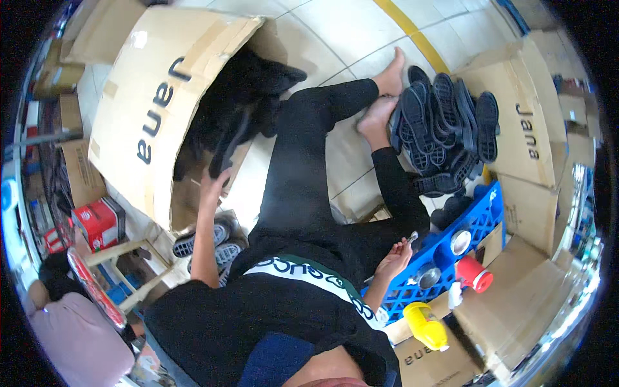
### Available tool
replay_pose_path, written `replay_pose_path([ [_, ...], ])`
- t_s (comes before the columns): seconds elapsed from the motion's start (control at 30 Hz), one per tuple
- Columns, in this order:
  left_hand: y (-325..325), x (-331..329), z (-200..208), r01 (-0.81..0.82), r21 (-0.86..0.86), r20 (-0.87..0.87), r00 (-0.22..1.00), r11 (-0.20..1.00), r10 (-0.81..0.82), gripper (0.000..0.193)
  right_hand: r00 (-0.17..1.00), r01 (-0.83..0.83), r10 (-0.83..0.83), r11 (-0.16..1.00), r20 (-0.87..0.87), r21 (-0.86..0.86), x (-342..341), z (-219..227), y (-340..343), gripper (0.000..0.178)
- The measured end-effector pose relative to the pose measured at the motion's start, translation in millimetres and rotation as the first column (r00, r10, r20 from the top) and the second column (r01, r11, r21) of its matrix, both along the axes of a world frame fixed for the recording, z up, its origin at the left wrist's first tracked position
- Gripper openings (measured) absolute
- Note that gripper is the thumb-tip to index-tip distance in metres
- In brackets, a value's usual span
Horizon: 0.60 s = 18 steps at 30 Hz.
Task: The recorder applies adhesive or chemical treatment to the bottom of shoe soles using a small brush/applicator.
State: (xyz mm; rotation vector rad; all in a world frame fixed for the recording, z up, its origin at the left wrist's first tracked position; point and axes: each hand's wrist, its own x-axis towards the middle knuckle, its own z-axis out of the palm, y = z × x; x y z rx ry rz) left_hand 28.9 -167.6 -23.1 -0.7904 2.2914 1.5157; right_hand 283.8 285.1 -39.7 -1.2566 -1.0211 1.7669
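Observation:
My left hand (215, 186) reaches to the mouth of a large cardboard box (138, 97) lying on its side. Its fingers are closed on the near end of a long black shoe part (232, 145). More black pieces (248, 87) fill the box and spill from its opening, too dark to tell apart. Above my thigh, my right hand (394, 258) pinches a small pale thing (412, 237) whose kind I cannot make out. Just right of that hand is a blue plastic crate (422, 258) with metal cups (460, 242) on it.
Black shoe soles (445, 116) are piled beyond my feet, against another cardboard box (516, 116). A yellow bottle (425, 326) and a red container (474, 274) stand by the crate. More soles (225, 251) lie by my left elbow. Another person (80, 338) sits at lower left.

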Motion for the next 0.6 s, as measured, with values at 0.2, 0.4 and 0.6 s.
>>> replay_pose_path([
  [0.2, 29, 33, 58, 0.066, 0.687, -0.125, 0.992, 0.724, 0.029, 0.07, 0.994, -0.101, 0.099, 0.992, 0.037, 0.078, 6, -4, 5, 0.014],
  [0.4, 125, -16, 73, 0.268, 0.962, -0.254, 0.949, 0.053, -0.185, 0.118, 0.967, -0.028, -0.031, 0.974, 0.253, 0.224, 65, -7, 52, 0.017],
  [0.6, 247, -82, 90, 0.223, 0.964, -0.262, 0.886, -0.144, -0.383, 0.091, 0.606, 0.156, -0.53, 0.81, 0.593, 0.565, 169, -49, 123, 0.022],
])
